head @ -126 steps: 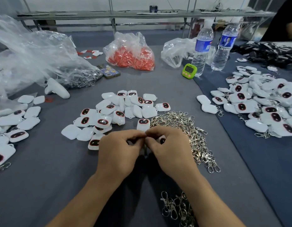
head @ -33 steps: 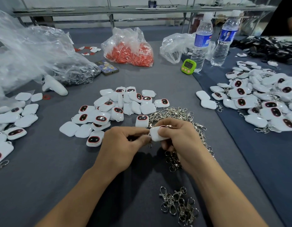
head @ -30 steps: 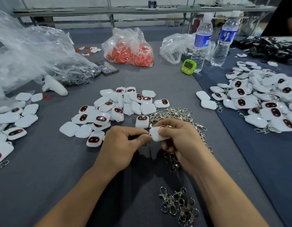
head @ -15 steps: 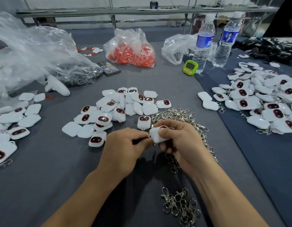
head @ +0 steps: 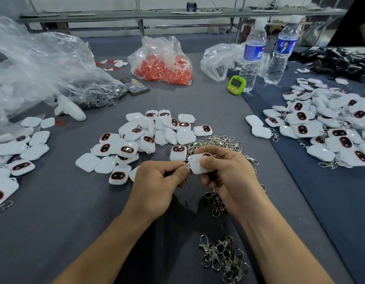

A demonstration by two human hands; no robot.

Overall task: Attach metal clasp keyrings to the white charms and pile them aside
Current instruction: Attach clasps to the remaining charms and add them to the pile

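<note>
My right hand point(head: 224, 175) grips a white charm point(head: 198, 166) between thumb and fingers, just above the grey table. My left hand point(head: 157, 181) pinches a small metal keyring point(head: 185, 165) against the charm's left corner; most of the ring is hidden by my fingers. Loose white charms point(head: 148, 138) lie scattered just beyond my hands. A heap of metal clasp keyrings point(head: 218, 143) lies behind and under my right hand. A second small cluster of clasps point(head: 222, 257) lies near me. A pile of charms with clasps on them point(head: 329, 128) covers the right side.
More charms point(head: 15, 156) lie at the left edge. Clear plastic bags point(head: 40, 66), a bag of red parts point(head: 163, 64), a phone point(head: 134, 86), a green timer point(head: 236, 85) and two water bottles point(head: 252, 52) stand at the back. A white controller point(head: 70, 108) lies left.
Over four seconds my right hand turned the charm up so its white back faces me. In the last second both hands have stayed in place, with the view shifting slightly.
</note>
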